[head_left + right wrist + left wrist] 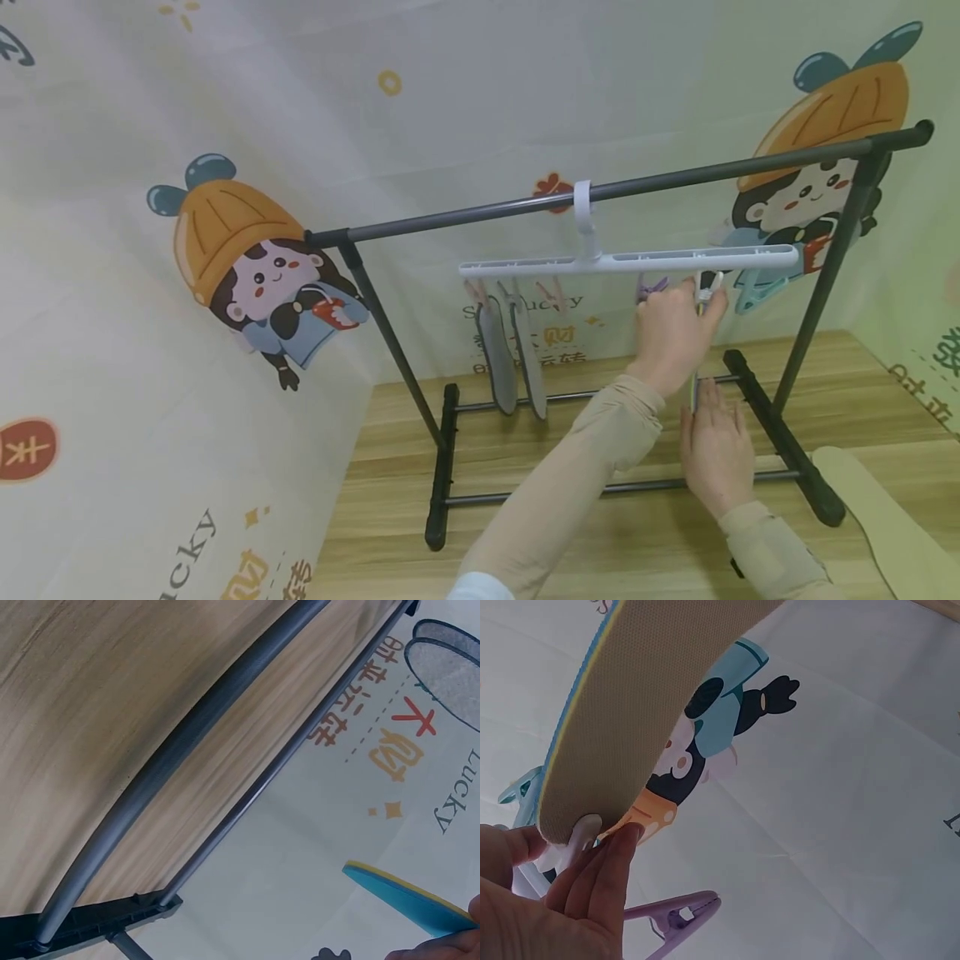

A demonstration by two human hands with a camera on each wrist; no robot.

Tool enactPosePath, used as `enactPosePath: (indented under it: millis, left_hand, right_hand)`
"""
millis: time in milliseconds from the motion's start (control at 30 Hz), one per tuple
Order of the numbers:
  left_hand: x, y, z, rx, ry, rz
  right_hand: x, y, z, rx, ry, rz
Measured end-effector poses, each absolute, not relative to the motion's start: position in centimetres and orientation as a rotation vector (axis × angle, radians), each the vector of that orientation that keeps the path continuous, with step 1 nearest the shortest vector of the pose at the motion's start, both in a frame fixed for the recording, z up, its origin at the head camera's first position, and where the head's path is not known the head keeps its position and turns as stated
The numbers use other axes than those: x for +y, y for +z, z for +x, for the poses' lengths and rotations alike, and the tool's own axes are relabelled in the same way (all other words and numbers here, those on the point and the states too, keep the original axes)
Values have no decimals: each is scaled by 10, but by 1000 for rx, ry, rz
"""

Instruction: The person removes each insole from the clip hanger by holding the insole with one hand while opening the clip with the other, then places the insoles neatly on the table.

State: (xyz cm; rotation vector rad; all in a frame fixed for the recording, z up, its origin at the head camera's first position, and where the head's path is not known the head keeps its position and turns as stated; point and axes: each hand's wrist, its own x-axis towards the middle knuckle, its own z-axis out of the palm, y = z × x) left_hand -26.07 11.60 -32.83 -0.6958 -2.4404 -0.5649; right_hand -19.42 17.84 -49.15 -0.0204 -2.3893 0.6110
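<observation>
High under the right half of a white clip hanger (630,263), my left hand (675,333) pinches a white clothespin (585,834). One end of a beige insole (622,712) with a yellow and blue edge sits at this clothespin's jaws. Lower down, my right hand (720,454) holds the same insole, seen nearly edge-on, between thumb and fingers. The right wrist view catches the insole's teal side (405,896) beside the fingertips (442,946). A purple clothespin (679,919) hangs left of my left hand, and a teal one (763,292) hangs to its right.
Two grey insoles (497,367) hang from clothespins on the hanger's left half, near a free pink clothespin (553,296). The hanger hooks over a black rack's top bar (450,218). Another insole (885,521) lies on the wooden table (390,467) at right.
</observation>
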Motion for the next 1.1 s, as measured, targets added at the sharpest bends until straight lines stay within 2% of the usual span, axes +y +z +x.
enactPosePath:
  millis: [467,1100]
  left_hand:
    - [112,-328,-260,-2411,-592,-718]
    - [113,-335,-258,-2350,-743,-746]
  right_hand:
    - [183,-502,-183,-2399,682,-31]
    - [213,-516,-140,-2440,802,-169]
